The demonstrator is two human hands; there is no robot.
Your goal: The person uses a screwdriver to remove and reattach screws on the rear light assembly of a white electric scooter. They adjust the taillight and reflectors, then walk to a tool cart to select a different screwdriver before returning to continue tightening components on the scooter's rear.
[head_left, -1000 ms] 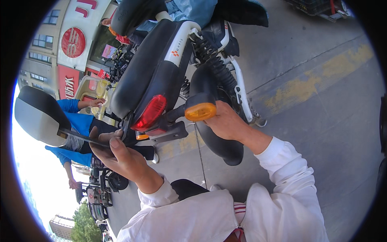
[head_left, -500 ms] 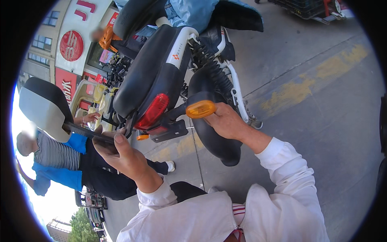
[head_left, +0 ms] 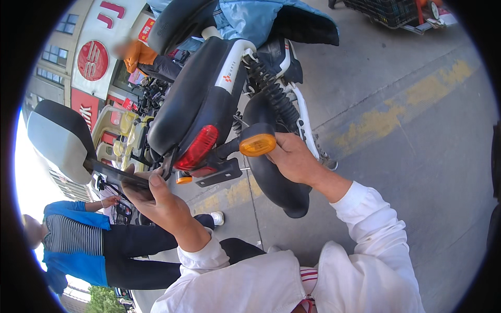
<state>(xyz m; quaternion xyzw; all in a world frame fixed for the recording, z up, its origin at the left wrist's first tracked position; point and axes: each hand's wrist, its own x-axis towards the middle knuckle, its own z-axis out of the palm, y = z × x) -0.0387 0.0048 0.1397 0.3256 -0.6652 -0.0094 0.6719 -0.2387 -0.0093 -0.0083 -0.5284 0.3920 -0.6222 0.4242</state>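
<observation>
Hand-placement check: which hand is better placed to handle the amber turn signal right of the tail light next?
Likely the right hand: it is at that amber turn signal, while the left hand grips the black bracket.

The seat [head_left: 182, 101] is black, and the side panel [head_left: 232, 62] is white with a small orange-red mark [head_left: 227, 79]. The tail light [head_left: 198, 147] is red; the turn signal [head_left: 257, 145] is orange. The mudguard [head_left: 280, 189] and the bracket [head_left: 114, 171] are black. Another person [head_left: 122, 245] has a blue jacket [head_left: 86, 268] and a finely striped shirt [head_left: 74, 238].
</observation>
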